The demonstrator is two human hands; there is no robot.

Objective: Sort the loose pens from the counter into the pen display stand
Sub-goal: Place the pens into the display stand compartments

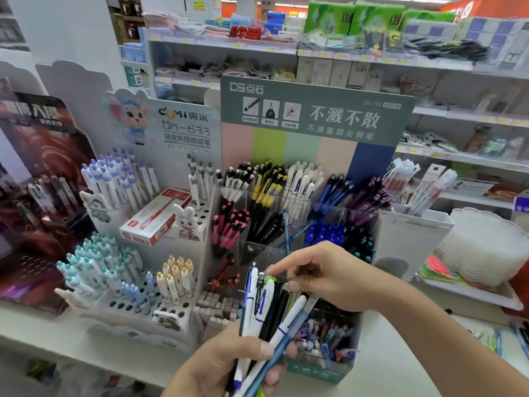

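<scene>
At lower centre, the left hand [229, 365] clasps a fanned bundle of pens [267, 308] in a closed grip while the right hand [317, 277], fingers curled, pinches their tips before the pen display stand [309, 156].

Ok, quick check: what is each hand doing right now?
Left hand: grips a bunch of pens, fanned upward.
Right hand: fingers curled at the tops of the bunch, touching the pens; whether it pinches one cannot be told.

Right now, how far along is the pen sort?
Done: display stand compartments already hold colour-grouped pens. In hand: left hand grips a mixed pen bundle; right hand is picking at its tops. Left: the whole bundle; pens still on the counter at far right.
</scene>
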